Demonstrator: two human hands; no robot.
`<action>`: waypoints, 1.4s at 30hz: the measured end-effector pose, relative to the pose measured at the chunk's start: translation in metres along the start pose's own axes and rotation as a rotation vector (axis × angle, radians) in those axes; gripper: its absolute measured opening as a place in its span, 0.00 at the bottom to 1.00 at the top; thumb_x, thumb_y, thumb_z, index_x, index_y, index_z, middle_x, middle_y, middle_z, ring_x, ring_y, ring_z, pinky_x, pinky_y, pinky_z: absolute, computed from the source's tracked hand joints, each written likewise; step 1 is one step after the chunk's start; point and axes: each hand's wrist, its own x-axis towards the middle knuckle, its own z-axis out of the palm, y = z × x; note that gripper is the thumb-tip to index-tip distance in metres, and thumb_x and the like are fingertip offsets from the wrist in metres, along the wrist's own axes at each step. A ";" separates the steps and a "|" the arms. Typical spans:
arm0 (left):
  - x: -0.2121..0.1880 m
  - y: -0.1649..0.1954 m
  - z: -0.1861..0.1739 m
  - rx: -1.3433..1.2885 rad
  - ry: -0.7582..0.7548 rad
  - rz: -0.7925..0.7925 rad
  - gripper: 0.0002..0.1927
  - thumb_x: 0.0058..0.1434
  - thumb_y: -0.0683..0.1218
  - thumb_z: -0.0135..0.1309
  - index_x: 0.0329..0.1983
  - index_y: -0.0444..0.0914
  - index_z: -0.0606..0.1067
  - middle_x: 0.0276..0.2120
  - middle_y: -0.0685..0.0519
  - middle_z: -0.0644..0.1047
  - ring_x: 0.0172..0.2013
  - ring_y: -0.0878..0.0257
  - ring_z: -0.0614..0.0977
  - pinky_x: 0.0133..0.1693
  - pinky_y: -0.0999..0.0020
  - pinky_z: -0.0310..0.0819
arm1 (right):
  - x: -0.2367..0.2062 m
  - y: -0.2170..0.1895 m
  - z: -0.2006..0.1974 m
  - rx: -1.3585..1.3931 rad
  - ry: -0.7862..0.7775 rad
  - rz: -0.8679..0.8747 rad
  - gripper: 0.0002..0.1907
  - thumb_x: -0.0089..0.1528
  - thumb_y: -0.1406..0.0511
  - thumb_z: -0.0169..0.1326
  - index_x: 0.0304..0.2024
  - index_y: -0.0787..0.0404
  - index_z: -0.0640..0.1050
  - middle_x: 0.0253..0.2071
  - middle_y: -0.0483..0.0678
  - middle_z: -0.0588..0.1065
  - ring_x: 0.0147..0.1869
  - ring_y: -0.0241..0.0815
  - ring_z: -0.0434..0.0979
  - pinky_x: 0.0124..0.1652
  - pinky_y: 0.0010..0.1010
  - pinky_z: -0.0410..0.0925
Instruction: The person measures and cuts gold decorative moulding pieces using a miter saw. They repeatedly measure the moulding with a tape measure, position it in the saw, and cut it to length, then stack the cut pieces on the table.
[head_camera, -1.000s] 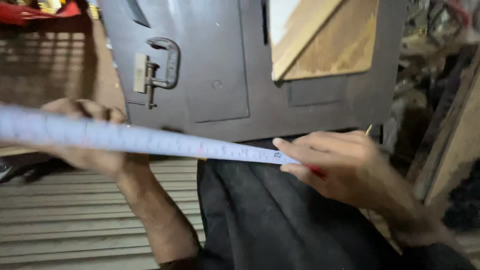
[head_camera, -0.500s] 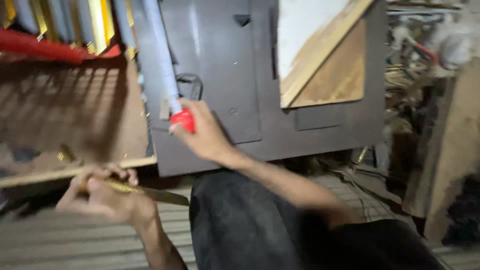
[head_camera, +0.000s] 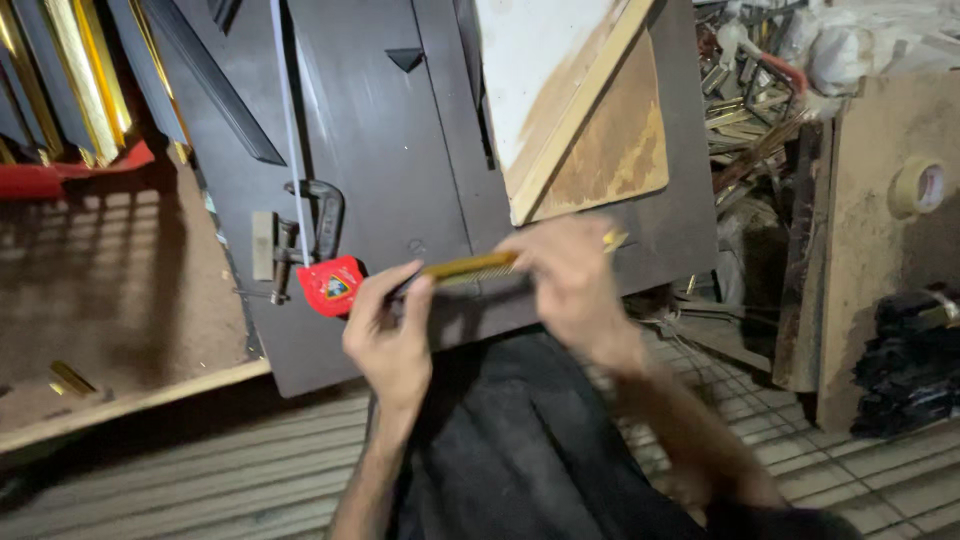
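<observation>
Gold moulding strip (head_camera: 470, 268), one, at frame centre, held in front of dark panel (head_camera: 400, 150). Long axis near level, running 9 to 3 o'clock w/ right end tipped slightly up toward 2. Pinched at both ends: left hand (head_camera: 392, 335) closed on its 9 o'clock end, fingers wrapped up from below; right hand (head_camera: 568, 285) closed over its 3 o'clock end, blurred, so exact finger hold can't be told. Both hands touching strip, neither nearer; strip sits at 12 to 1 o'clock from left hand, at 9 o'clock from right hand.

Red tape measure case (head_camera: 331, 284), one, just beside left hand at its 10 o'clock, blade (head_camera: 290, 130) pulled out and running up toward 12 across panel. Metal clamp (head_camera: 315, 232), one, touching panel edge, right above tape case.

Wooden board (head_camera: 570, 110), pale w/ brown backing, leaning on panel at 1 o'clock from strip. Stack of gold and dark frame lengths (head_camera: 70, 80) at 10 o'clock, too packed to count. Roll of masking tape (head_camera: 918, 186), one, at 3 o'clock on plywood sheet (head_camera: 880, 270). Scrap offcuts (head_camera: 750, 100) piled at 2 o'clock. Dark trousers (head_camera: 520, 460) at 6 o'clock, over slatted floor (head_camera: 200, 480).
</observation>
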 end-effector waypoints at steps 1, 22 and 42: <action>0.004 -0.003 0.011 0.030 -0.053 -0.101 0.10 0.62 0.40 0.64 0.46 0.34 0.82 0.39 0.49 0.81 0.37 0.60 0.77 0.40 0.66 0.71 | 0.008 0.025 -0.003 -0.151 0.049 -0.097 0.17 0.60 0.77 0.49 0.45 0.56 0.83 0.42 0.46 0.80 0.56 0.46 0.76 0.59 0.46 0.53; 0.041 -0.019 0.154 0.435 -0.114 0.031 0.09 0.70 0.42 0.55 0.50 0.34 0.80 0.40 0.43 0.81 0.39 0.52 0.83 0.42 0.62 0.76 | 0.111 0.257 -0.019 -0.281 -0.081 -0.602 0.22 0.65 0.56 0.67 0.62 0.39 0.82 0.52 0.38 0.74 0.63 0.41 0.67 0.62 0.40 0.55; 0.020 -0.084 0.126 0.788 0.112 0.462 0.11 0.58 0.35 0.64 0.44 0.35 0.81 0.35 0.50 0.74 0.39 0.52 0.76 0.43 0.56 0.69 | 0.275 0.317 0.000 -0.090 -0.139 -0.605 0.22 0.60 0.65 0.68 0.57 0.51 0.81 0.62 0.39 0.75 0.74 0.44 0.66 0.64 0.46 0.48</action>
